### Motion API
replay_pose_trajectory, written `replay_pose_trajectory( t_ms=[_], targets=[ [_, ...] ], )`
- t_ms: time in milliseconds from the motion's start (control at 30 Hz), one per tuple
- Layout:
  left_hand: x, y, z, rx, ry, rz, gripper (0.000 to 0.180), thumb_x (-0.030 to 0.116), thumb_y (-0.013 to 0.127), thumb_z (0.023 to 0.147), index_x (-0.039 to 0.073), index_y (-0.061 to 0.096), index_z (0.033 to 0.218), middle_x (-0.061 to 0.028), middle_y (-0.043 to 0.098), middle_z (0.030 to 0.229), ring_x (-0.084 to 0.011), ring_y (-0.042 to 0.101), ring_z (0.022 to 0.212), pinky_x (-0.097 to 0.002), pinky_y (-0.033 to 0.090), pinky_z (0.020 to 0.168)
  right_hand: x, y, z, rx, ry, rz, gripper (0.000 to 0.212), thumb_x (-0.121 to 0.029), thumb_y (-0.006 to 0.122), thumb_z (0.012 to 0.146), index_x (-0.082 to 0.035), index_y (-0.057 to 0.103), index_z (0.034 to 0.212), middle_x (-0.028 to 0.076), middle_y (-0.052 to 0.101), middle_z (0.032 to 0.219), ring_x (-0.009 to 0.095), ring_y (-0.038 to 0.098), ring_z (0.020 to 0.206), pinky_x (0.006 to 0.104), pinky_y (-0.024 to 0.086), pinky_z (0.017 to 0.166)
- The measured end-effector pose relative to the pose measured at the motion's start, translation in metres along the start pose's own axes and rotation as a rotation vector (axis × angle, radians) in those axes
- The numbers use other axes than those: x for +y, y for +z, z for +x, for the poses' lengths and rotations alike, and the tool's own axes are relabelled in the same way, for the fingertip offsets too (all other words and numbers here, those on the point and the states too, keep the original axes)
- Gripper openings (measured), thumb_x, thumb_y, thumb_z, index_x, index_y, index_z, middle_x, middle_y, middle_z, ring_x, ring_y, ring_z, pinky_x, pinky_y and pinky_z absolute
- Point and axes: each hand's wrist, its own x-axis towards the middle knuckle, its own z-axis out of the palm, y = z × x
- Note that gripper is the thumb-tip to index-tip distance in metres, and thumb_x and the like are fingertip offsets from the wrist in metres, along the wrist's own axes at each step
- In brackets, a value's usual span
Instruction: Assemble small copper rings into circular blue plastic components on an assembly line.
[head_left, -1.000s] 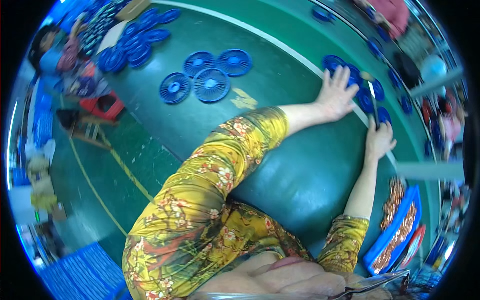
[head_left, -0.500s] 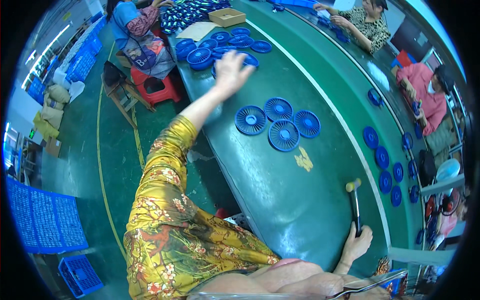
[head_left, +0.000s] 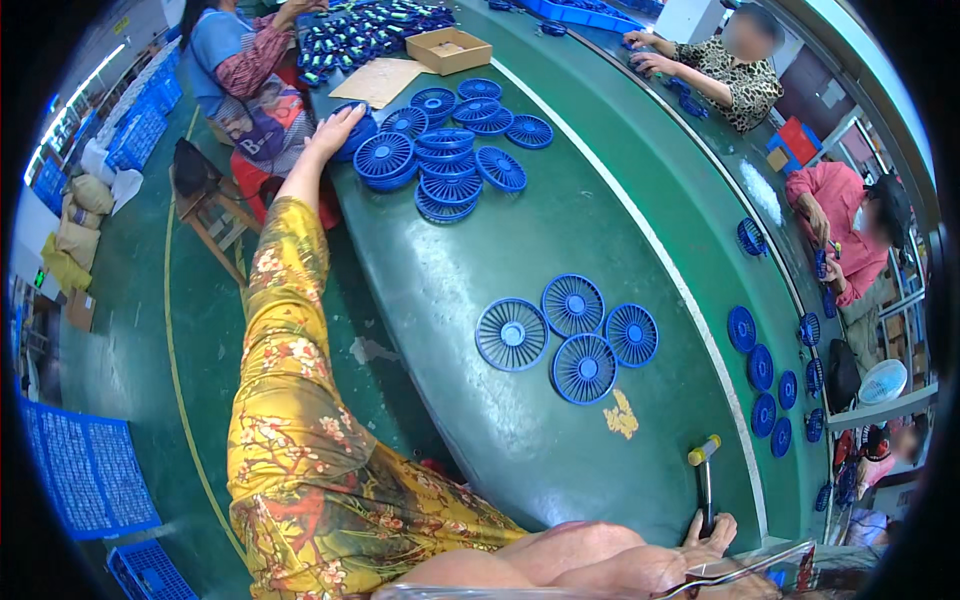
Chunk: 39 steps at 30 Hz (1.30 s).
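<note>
Your R hand: fingers clamped on hammer, nearby. L hand: on far grille pile, can't tell if gripping. Risk: overlapped pcs may slip off table edge if dragged. Qty: 1 hammer, 4 mid grilles, 5 R-side grilles, pile approx. 12+, some hidden.

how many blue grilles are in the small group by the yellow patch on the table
4: left grille, top grille, right grille, bottom grille beside the yellow patch; none seems hidden.
</note>
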Motion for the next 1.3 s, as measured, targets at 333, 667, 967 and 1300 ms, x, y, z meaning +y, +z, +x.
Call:
replay_pose_trajectory(
  t_ms=[333, 667, 967, 1300],
  targets=[
    [0.034, 0.002, -0.088, 0.175, 0.313, -0.117, 0.071, 0.063, 0.047, 0.086, 0.007, 0.052, 0.131, -0.0222, 0.047, 0.136, -0.0329, 0.04, 0.131, -0.0382, 0.029, 0.109, 0.022, 0.021, 0.01, 0.124, -0.196, 0.072, 0.029, -0.019, 0.071, 0.075, -0.002, 0.048, 0.074, 0.015, 0.046, 0.076, 0.035, 0.046, 0.071, 0.0434, 0.037, 0.065],
    [0.106, 0.069, -0.23, 0.067, 0.429, -0.266, 0.057, 0.048, 0.04, 0.095, 0.01, 0.041, 0.138, -0.0254, 0.033, 0.144, -0.0395, 0.024, 0.138, -0.0516, 0.012, 0.113, -0.005, 0.004, 0.007, -0.032, -0.052, 0.058, 0.028, -0.019, 0.067, 0.082, 0.002, 0.05, 0.087, 0.016, 0.048, 0.089, 0.034, 0.046, 0.083, 0.0423, 0.039, 0.073],
    [0.093, 0.04, -0.342, 0.246, 0.681, -0.626, 0.054, 0.035, 0.027, 0.099, -0.003, 0.044, 0.132, -0.0209, 0.041, 0.141, -0.0336, 0.032, 0.135, -0.0455, 0.013, 0.113, -0.002, 0.0, 0.005, -0.027, -0.011, 0.034, 0.029, -0.021, 0.067, 0.083, 0.003, 0.053, 0.091, 0.017, 0.054, 0.098, 0.034, 0.051, 0.092, 0.043, 0.043, 0.081],
    [0.128, 0.033, -0.34, -0.183, 1.177, -0.574, 0.055, 0.036, 0.065, 0.081, 0.006, 0.055, 0.126, -0.0243, 0.038, 0.142, -0.0428, 0.031, 0.135, -0.055, 0.02, 0.109, -0.003, 0.005, 0.004, -0.039, 0.027, 0.01, 0.032, -0.026, 0.067, 0.084, 0.003, 0.053, 0.091, 0.017, 0.053, 0.096, 0.034, 0.051, 0.089, 0.0425, 0.043, 0.077]
  ],
)
